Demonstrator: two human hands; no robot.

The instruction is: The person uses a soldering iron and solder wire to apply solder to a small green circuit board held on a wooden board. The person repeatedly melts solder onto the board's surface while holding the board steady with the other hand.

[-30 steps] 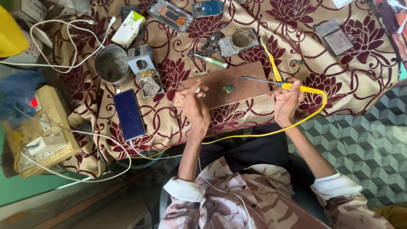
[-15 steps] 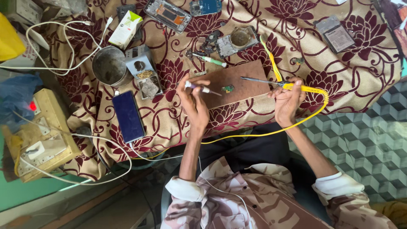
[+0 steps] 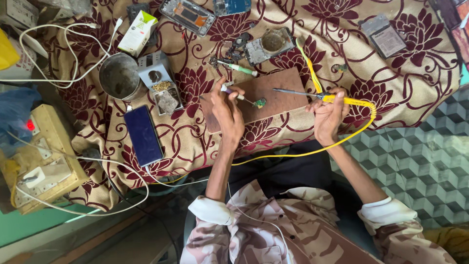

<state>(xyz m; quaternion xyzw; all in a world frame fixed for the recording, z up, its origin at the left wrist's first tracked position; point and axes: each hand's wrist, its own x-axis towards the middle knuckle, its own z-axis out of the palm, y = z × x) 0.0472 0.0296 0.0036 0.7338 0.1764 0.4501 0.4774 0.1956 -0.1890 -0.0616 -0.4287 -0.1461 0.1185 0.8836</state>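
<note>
My left hand [image 3: 227,111] grips a thin tool with a pale handle [image 3: 233,94], and its tip points toward a small green component [image 3: 259,102]. The component lies on a brown wooden board [image 3: 283,100] set on the floral cloth. My right hand [image 3: 328,113] holds a yellow-handled soldering iron [image 3: 342,99]. The iron's metal tip [image 3: 278,90] hovers over the board just above and right of the component. Its yellow cable [image 3: 312,151] loops back toward my lap.
A dark blue phone [image 3: 142,135] on a white cable lies left of the board, beside a metal cup [image 3: 119,77] and a small grey holder [image 3: 161,85]. Opened phones [image 3: 188,14], a battery [image 3: 386,36] and a green-handled screwdriver [image 3: 239,67] lie farther back. A wooden socket board [image 3: 41,161] stands at left.
My left hand has lifted and turned, bringing the thin tool into view and aiming it at the green component. The right hand with the soldering iron has barely moved.
</note>
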